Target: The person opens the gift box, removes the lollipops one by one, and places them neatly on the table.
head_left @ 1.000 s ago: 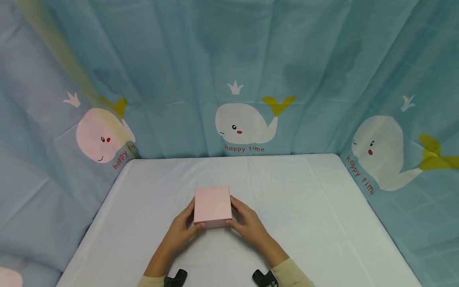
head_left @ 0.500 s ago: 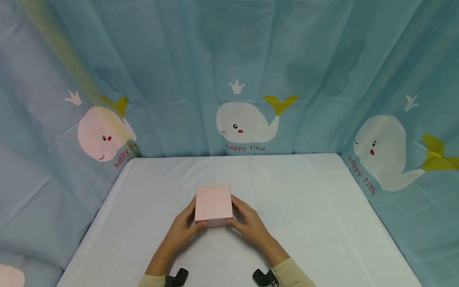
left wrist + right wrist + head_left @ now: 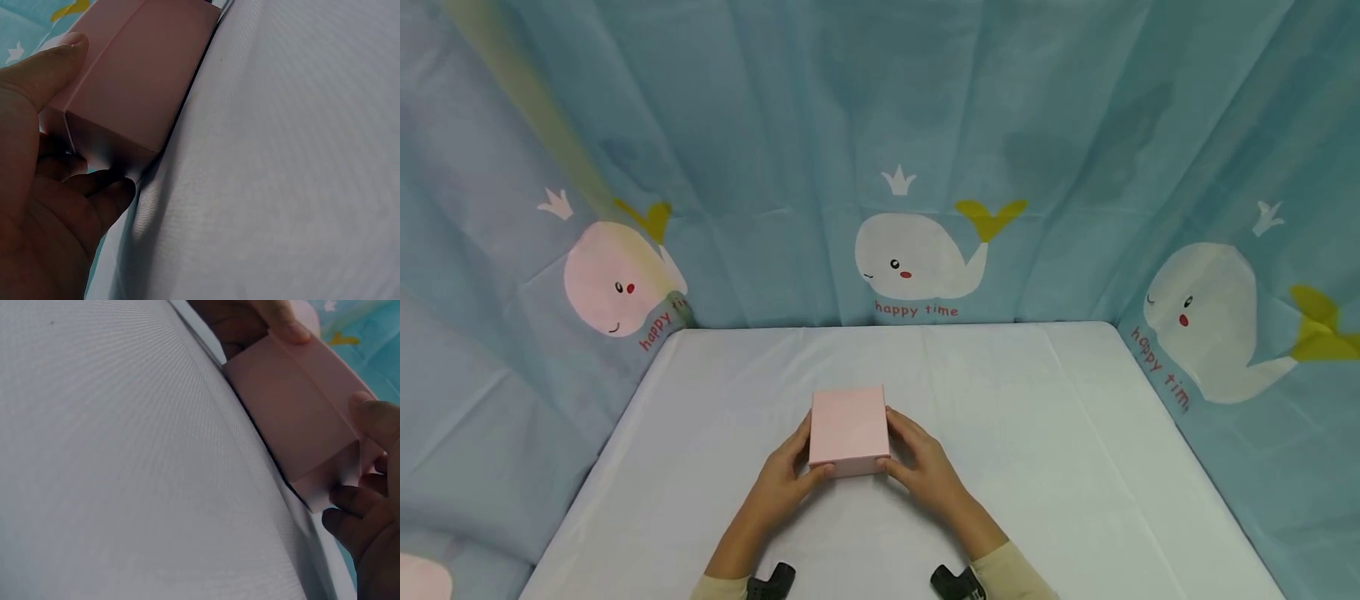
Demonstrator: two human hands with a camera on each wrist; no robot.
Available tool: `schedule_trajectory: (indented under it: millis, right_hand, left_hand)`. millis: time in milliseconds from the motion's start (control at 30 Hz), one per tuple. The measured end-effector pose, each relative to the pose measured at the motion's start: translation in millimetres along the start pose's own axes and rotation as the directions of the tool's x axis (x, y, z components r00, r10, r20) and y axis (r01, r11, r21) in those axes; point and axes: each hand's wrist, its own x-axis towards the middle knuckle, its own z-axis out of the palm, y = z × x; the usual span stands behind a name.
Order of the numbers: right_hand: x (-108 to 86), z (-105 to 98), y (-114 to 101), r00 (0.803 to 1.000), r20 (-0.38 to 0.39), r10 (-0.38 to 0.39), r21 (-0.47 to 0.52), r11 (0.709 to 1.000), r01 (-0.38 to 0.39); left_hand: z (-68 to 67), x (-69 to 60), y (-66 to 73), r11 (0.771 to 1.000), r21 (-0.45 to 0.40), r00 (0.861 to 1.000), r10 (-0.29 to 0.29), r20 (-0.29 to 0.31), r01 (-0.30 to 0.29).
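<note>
Pink box [image 3: 849, 425] sits on the white cloth [image 3: 1037, 467], left hand [image 3: 780, 482] and right hand [image 3: 927, 475] gripping it from opposite sides, thumbs at the near corners. Probably light, stiff cardboard, kinda smooth; I'd hold the side walls without squeezing.

Free table [image 3: 1000, 375] beyond pink box [image 3: 848, 425]

box [image 3: 850, 425] 1 | grips [image 3: 777, 483] [image 3: 927, 477] 2 | cameras [image 3: 775, 581] [image 3: 951, 582] 2 | sleeves [image 3: 721, 588] [image 3: 1015, 573] 2 | whale faces [image 3: 610, 279] [image 3: 910, 254] [image 3: 1202, 300] 3 | crowns [image 3: 558, 208] [image 3: 899, 185] [image 3: 1267, 222] 3 | table [image 3: 1037, 417] 1
</note>
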Motion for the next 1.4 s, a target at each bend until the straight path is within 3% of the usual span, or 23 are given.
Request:
schedule_trajectory:
  millis: [433,767,967,1200,1400]
  right_hand:
    - [-2.0,-1.5,1.2,0.999,-0.025,-0.042,0.107,0.993,0.044]
    - [2.1,1.5,1.4,0.998,-0.037,-0.057,0.108,0.992,0.06]
    - [-0.5,3.8,1.5,0.994,-0.088,-0.069,0.038,0.997,0.072]
    - [6.9,-11.5,-25.2,0.99,-0.113,-0.082,0.037,0.996,0.087]
    - [7.4,-18.2,-11.8,0.993,-0.099,-0.057,0.02,0.998,0.059]
  left_hand:
    - [4.7,-2.0,3.6,1.0,0.004,1.0,0.001,-0.02,-0.001]
    - [-1.3,-0.4,6.7,0.998,0.053,0.998,0.04,-0.058,-0.037]
    - [-3.6,-3.9,11.3,0.997,0.055,0.996,0.058,-0.06,-0.055]
    - [-9.6,-5.1,15.6,0.988,0.048,0.987,0.149,-0.063,-0.146]
    - [-8.1,-2.7,20.3,0.967,0.012,0.961,0.256,-0.108,-0.256]
